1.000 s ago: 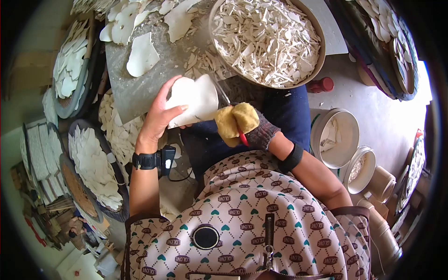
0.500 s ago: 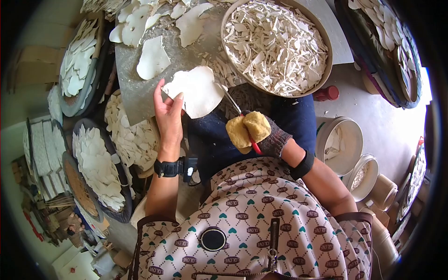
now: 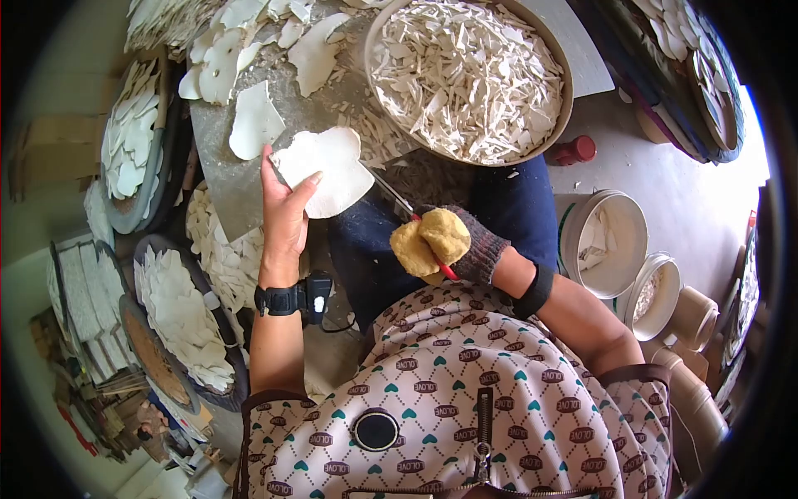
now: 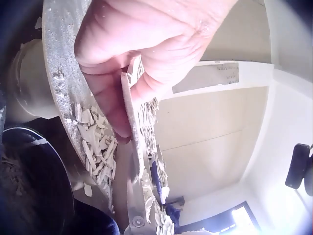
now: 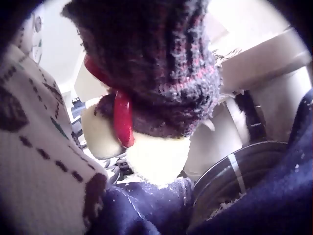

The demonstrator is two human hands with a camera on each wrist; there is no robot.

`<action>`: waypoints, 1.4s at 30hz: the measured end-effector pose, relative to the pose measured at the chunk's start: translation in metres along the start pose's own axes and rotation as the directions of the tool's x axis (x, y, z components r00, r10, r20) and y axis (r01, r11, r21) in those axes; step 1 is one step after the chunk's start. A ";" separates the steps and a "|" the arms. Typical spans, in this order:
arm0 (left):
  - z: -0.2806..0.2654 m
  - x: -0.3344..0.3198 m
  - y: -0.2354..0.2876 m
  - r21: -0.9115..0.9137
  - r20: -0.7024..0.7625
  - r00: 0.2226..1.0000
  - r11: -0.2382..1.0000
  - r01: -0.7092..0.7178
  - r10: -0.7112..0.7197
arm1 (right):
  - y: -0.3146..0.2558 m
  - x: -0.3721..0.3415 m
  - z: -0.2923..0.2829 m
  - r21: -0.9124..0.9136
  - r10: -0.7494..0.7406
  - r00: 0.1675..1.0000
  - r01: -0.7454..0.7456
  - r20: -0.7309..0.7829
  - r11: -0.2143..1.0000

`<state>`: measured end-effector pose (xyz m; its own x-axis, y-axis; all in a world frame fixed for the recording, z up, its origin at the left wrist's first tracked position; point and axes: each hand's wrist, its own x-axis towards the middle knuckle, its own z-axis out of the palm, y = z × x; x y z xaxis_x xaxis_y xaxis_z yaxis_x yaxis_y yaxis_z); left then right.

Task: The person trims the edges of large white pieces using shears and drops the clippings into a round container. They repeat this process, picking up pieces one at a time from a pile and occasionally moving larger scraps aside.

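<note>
My bare left hand pinches a flat white lobed sheet by its left edge, thumb on top. The left wrist view shows this sheet nearly edge-on between thumb and fingers. My right hand, in a dark knitted glove, grips red-handled scissors. Yellow foam padding is bulky around the handles. The metal blades lie right at the sheet's lower right edge, over my lap. In the right wrist view a red handle shows between glove and foam; most gloved fingers are hidden.
Ahead stands a grey board bearing white sheets and scraps, including a loose sheet. A wide round basin full of white slivers sits over its right part. Buckets stand at right; a round tray of pieces is at left.
My left hand has lifted and turned the sheet, so its broad face now shows with its lobes pointing right. The scissors stay in my right hand, blades at the sheet's edge.
</note>
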<state>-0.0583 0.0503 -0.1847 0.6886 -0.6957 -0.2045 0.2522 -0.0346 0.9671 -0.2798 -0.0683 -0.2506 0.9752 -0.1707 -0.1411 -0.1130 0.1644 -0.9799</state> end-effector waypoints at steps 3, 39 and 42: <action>-0.010 0.000 0.006 -0.054 0.070 0.996 0.997 0.056 -0.052 | 0.025 0.000 -0.004 0.381 0.097 0.993 -0.113 0.062 0.918; 0.020 -0.018 -0.001 -0.049 -0.091 0.995 0.998 0.044 -0.048 | -0.002 0.021 0.001 0.345 -0.075 0.990 0.113 -0.122 0.932; 0.032 -0.023 0.000 -0.016 -0.030 0.993 0.994 0.112 -0.113 | -0.009 0.026 0.000 -0.269 -0.292 0.941 0.240 -0.171 0.933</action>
<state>-0.0957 0.0438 -0.1750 0.6760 -0.6654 -0.3168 0.3387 -0.1012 0.9354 -0.2530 -0.0745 -0.2450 0.9183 -0.3744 0.1291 0.0777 -0.1493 -0.9857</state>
